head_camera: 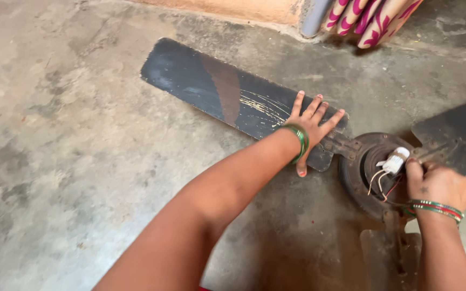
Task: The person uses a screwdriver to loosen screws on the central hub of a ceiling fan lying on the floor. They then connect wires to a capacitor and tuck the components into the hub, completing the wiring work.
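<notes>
On the bare concrete floor lies a dark ceiling fan, taken down and set flat, its round motor housing just right of the middle of the view. One long blade runs from the housing up and to the left, its long axis slanting toward the upper left corner, its squared tip pointing that way; pale scratches mark it near the inner end. A second blade points off to the right and leaves the view, and a third points down toward the bottom edge.

The left hand is pressed flat on the inner end of the long blade, fingers spread wide and holding nothing, with a green bangle at the wrist. The right hand rests at the right rim of the housing, fingers curled toward a small white part with thin wires that sits in the housing's open centre; whether the fingers actually pinch it cannot be told. Red and green bangles circle that wrist.

At the top edge, against the wall, stand a grey pipe and pink-and-cream patterned cloth.
</notes>
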